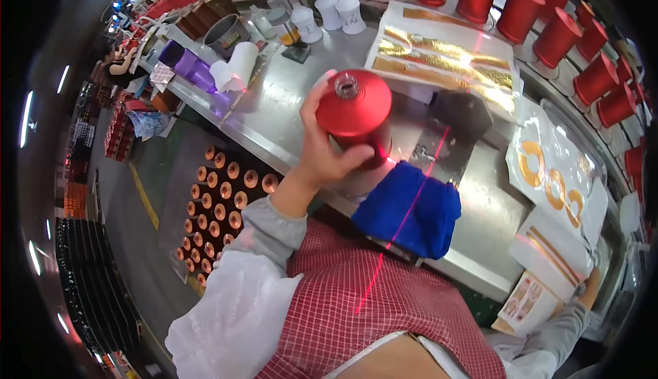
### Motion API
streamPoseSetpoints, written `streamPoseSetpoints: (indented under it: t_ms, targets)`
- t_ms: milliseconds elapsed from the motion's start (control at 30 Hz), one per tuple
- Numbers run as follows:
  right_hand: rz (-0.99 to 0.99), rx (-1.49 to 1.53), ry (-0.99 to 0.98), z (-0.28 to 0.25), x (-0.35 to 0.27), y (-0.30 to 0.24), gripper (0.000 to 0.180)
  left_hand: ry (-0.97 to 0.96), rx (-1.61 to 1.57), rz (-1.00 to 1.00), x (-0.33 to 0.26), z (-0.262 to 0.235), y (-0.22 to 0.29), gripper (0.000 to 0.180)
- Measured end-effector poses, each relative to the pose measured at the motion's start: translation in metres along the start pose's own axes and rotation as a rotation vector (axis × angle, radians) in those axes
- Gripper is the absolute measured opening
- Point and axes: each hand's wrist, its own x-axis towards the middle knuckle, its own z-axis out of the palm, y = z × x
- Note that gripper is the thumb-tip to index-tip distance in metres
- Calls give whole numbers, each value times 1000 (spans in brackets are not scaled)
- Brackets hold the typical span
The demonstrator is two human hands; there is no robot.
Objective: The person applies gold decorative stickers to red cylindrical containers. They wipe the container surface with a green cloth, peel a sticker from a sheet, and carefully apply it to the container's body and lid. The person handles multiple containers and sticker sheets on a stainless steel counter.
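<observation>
My left hand (322, 142) is wrapped round a glossy red bottle (356, 108) with a short clear glass neck. The bottle is upright over the metal bench, close to a dark metal fixture (452, 136) crossed by a red laser line. Over the fixture's near end lies a folded blue cloth (411, 211). At the far right, my right hand (589, 288) is at the edge of a white decal sheet (552, 242) with gold-brown strips. Its fingers are mostly hidden, so I cannot tell whether it grips the sheet. Beside it lies a printed card (526, 305).
Gold decal sheets (445, 57) and a sheet with gold rings (554, 180) lie on the metal bench (274, 122). Red bottles (521, 12) line a curved conveyor behind. White bottles (329, 12), a grey pot (226, 35) and a purple container (188, 66) stand back left. Copper-topped pieces (219, 211) fill the lower left.
</observation>
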Motion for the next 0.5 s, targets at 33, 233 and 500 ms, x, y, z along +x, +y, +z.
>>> streamPoseSetpoints:
  t_ms: [33,233,500]
  targets:
    - [-38,-48,6,2,-1,-12,53,19,12,-27,-1,2,-8,108]
    - [-235,-231,36,28,-9,-78,52,278,-701,-563,41,-15,-19,65]
    - [-318,-337,19,34,-4,-68,51,235,-1054,-924,49,-41,-8,59]
